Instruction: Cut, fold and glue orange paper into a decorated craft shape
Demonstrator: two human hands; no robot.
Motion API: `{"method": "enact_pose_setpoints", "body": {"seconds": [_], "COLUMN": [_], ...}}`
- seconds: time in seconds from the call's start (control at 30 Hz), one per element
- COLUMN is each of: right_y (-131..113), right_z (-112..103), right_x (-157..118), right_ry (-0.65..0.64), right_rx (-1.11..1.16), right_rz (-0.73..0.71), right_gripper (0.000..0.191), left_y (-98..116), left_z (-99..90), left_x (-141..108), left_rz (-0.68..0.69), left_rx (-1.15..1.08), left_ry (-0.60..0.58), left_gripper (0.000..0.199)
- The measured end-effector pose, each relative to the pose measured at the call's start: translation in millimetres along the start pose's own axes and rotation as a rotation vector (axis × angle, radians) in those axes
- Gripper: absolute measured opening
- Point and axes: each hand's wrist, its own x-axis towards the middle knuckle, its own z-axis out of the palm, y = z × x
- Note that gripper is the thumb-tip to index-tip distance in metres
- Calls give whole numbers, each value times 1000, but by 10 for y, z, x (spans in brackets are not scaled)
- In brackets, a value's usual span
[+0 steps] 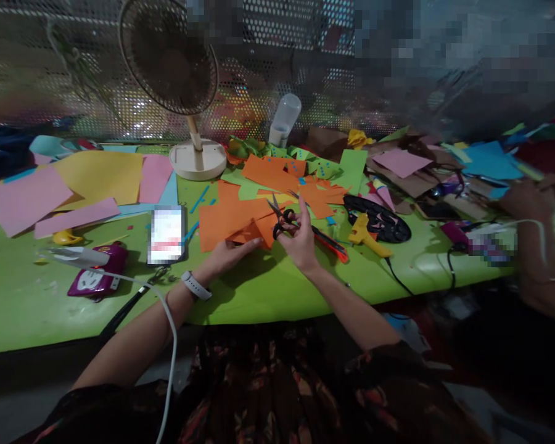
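Observation:
Black-handled scissors point(277, 213) are in my right hand point(300, 240), fingers through the loops, blades apart and pointing up and left over orange paper. My left hand point(229, 256) pinches the lower edge of an orange sheet point(217, 219), its thumb beneath and part of its fingers hidden. Cut orange pieces point(324, 194) lie just beyond the scissors. A red and black cutter point(330, 243) rests to the right of my right hand, beside a yellow glue gun point(370, 237) and a black mask-like piece point(379, 219).
A fan point(198, 160) stands at the back, near a clear bottle point(285, 120). At left are a phone point(166, 234), a purple power strip point(99, 271), a white cable over my left arm and pink and yellow sheets point(99, 176). Another person's arm point(531, 234) reaches in at right.

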Motion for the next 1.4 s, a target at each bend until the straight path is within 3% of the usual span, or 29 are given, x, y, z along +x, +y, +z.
{"method": "enact_pose_setpoints", "body": {"seconds": [0.2, 0.33, 0.53, 0.67, 0.9, 1.4], "right_y": [-119, -224, -196, -159, -157, -164], "right_z": [-87, -241, -335, -316, -290, -264], "right_x": [-64, -224, -517, -578, -592, -559], "right_ry": [-36, -152, -398, -530, -605, -609], "right_rx": [11, 21, -85, -192, -278, -173], "right_rz": [27, 145, 369, 355, 302, 368], "right_gripper": [89, 64, 56, 46, 41, 44], "left_y": [-107, -87, 2, 39, 70, 44], "left_z": [-36, -43, -10, -3, 16, 37], "left_x": [51, 74, 79, 57, 24, -5], "left_rz": [-82, -110, -110, -118, -145, -208], "left_rx": [-74, -298, -482, -481, -512, -638], "left_ry": [100, 243, 387, 396, 357, 241], "left_gripper": [23, 18, 19, 20, 18, 18]}}
